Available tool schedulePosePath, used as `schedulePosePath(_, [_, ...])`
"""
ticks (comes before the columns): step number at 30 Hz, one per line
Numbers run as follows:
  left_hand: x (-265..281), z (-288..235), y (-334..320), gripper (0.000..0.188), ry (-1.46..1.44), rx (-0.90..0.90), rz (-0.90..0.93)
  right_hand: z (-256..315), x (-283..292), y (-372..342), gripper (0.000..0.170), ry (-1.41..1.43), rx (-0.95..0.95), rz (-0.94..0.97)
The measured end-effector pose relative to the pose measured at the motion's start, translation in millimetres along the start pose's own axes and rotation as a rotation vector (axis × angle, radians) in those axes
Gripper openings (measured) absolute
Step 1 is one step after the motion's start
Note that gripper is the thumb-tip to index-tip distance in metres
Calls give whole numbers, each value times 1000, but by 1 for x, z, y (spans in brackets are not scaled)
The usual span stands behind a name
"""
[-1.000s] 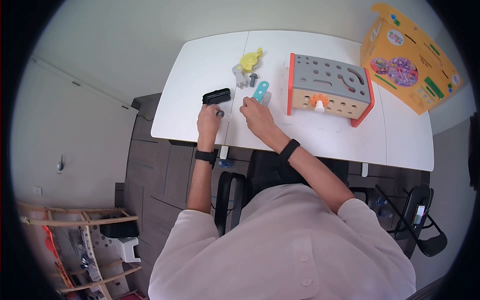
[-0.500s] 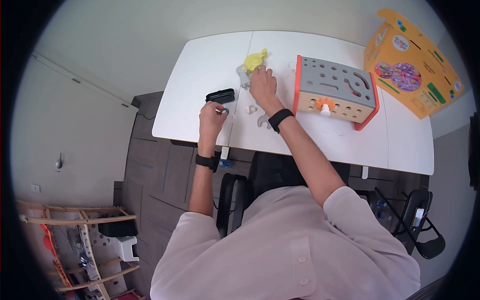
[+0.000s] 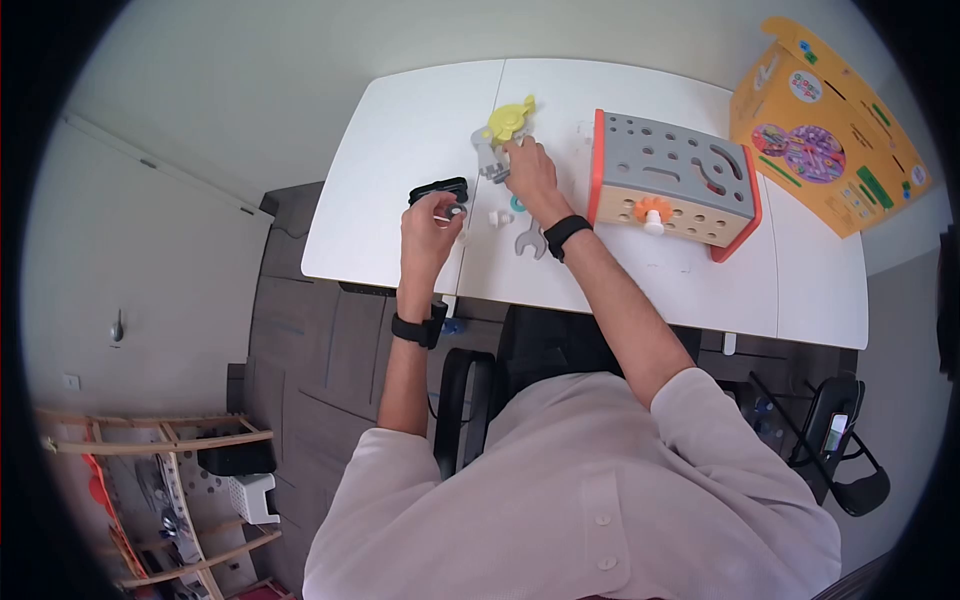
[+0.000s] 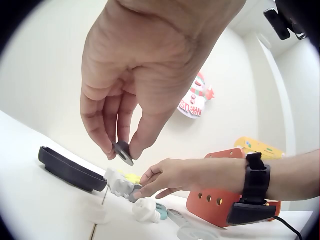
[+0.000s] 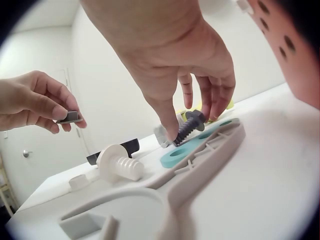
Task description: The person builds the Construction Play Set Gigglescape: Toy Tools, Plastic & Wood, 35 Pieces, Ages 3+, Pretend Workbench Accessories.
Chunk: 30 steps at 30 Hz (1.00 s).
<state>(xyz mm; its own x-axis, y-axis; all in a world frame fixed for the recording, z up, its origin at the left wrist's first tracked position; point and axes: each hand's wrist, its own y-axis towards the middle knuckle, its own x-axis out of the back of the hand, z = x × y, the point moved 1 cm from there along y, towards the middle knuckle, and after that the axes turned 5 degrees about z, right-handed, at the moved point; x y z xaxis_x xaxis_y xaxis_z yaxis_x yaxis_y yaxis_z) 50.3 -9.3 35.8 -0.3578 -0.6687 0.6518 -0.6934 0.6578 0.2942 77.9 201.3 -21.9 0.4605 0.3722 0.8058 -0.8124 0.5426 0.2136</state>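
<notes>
In the head view the left hand (image 3: 427, 240) is held beside a black case (image 3: 438, 190). Its thumb and fingertips pinch a small dark grey ring-like piece (image 4: 124, 153), raised above the table in the left wrist view. Further right, the right hand (image 3: 534, 182) reaches down among loose parts. Thumb and fingers close around a dark grey bolt (image 5: 190, 125), which lies tilted over a teal strip (image 5: 175, 158) in the right wrist view. Nearer the front are a light grey wrench (image 3: 530, 241) and a white screw (image 5: 121, 163). A yellow piece (image 3: 509, 119) lies just beyond the right hand.
A grey-topped toy box (image 3: 675, 175) with red ends and an orange gear stands right of the hands. Behind it at the right is a yellow carton (image 3: 830, 130). A chair (image 3: 470, 400) is at the table's front edge.
The right hand has left the teal strip for the grey bolt farther back, uncovering the wrench and the white screw. The left hand still pinches its grey piece, now turned differently.
</notes>
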Motion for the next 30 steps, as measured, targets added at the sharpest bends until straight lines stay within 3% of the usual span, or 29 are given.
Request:
schedulePosePath(5, [-1,-17,-1,21,36,-70,12,-1,-4,-9,19,55,15,-41])
schedulePosePath(6, [-1,-18,0,21,71,-87,-7,1,0,-12,17,70,87,-53])
schedulePosePath(10, [-13,-4,5,17,47,-78,30,37,49,-45,17,105,189,-23])
schedulePosePath(12, [-22,-8,8,16,-94,156,271,49,75,-66,14,128,185,-37])
schedulePosePath(13, [-28,-11,10,16,-96,150,276,52,86,-76,15,197,201,-58])
schedulePosePath(16, [-66,-22,9,22,-278,27,318,52,116,-100,18,286,224,-94])
schedulePosePath(18, [-95,-37,5,33,-255,-422,342,47,140,-114,20,303,231,-107])
schedulePosePath(19, [-106,-49,5,33,-259,-427,347,44,155,-121,21,344,253,-141])
schedulePosePath(20, [-116,-66,6,37,-208,-615,272,37,167,-126,22,384,278,-176])
schedulePosePath(22, [-132,-81,3,41,-161,-806,199,18,186,-136,25,339,274,-237])
schedulePosePath(24, [-158,-69,3,44,69,-90,402,1,221,-147,24,351,235,-270])
schedulePosePath(28, [-170,-83,6,32,42,-118,283,-38,275,-168,20,368,137,-400])
schedulePosePath(30, [-163,-96,7,28,78,-128,258,-67,295,-173,20,306,36,-576])
